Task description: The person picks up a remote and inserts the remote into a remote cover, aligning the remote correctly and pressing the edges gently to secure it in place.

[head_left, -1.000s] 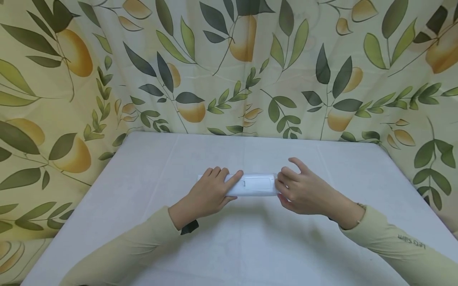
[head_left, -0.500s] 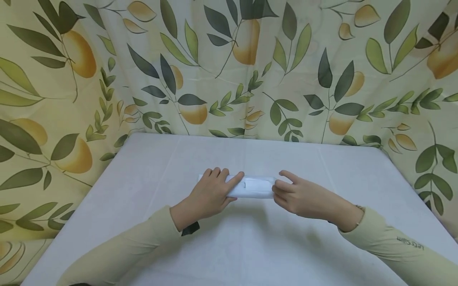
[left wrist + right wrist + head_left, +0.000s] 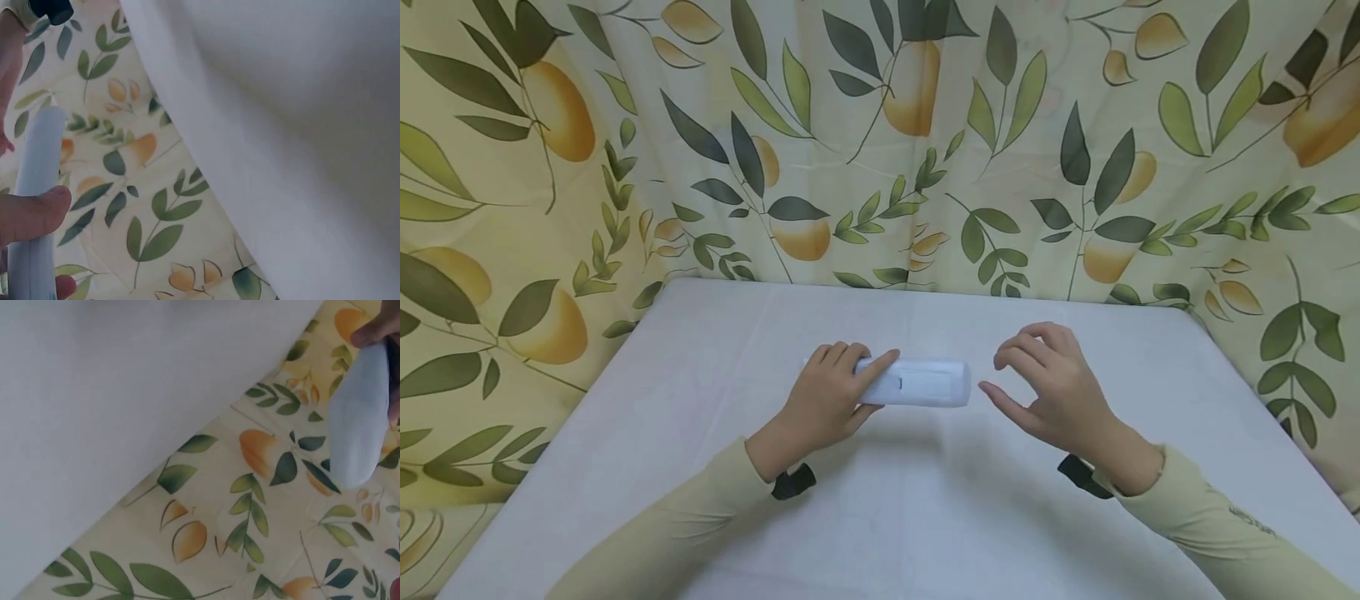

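My left hand [image 3: 823, 387] grips a white remote control [image 3: 932, 383] by its left part, above the table. Its back faces up and shows a closed battery cover with a small latch mark. In the left wrist view the thumb lies across the remote control [image 3: 39, 150]. My right hand [image 3: 1060, 387] is raised just right of the remote's free end, apart from it. Its fingers are loosely bent, thumb and fingertips spread, holding nothing. The right wrist view shows the remote's rounded end [image 3: 359, 419]. The side with the keys is hidden.
A table [image 3: 880, 517] under a white cloth lies below both hands. Behind it and at its sides hangs a curtain [image 3: 865, 167] printed with leaves and fruit. Dark wrist straps [image 3: 793, 482] show at both sleeves.
My right hand has let go of the remote's right end, drawn off to the right and opened its fingers. The left hand keeps its grip, shifting slightly left and up with the remote control.
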